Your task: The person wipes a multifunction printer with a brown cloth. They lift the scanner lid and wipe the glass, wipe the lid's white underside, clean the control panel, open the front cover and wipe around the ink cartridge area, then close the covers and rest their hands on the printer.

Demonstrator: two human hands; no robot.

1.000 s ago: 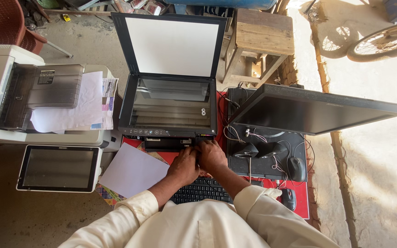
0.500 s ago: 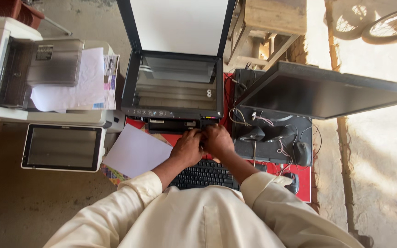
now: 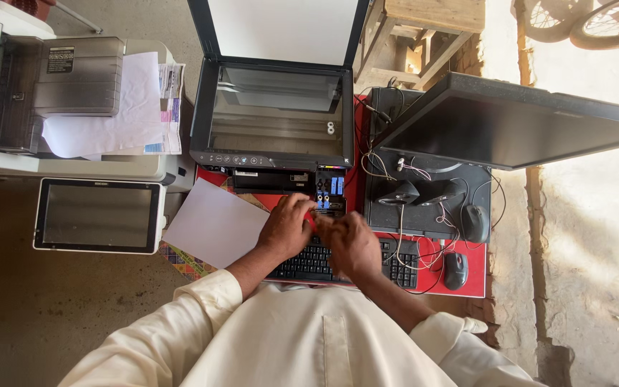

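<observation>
While both hands together over black keyboard (image 3: 317, 264), just below scanner-printer (image 3: 274, 115): left hand (image 3: 286, 229) curled, fingers closed, small red thing (image 3: 311, 221) pinched at fingertips, kind not clear. Right hand (image 3: 352, 245) blurred, fingers bent toward same red thing, grip cannot tell. Scanner lid up, glass bare. Front compartment open, blue ink cartridges (image 3: 329, 188) exposed and seated. White sheet (image 3: 213, 223) lying at left. By judgement: compartment opened, closing not yet done.
</observation>
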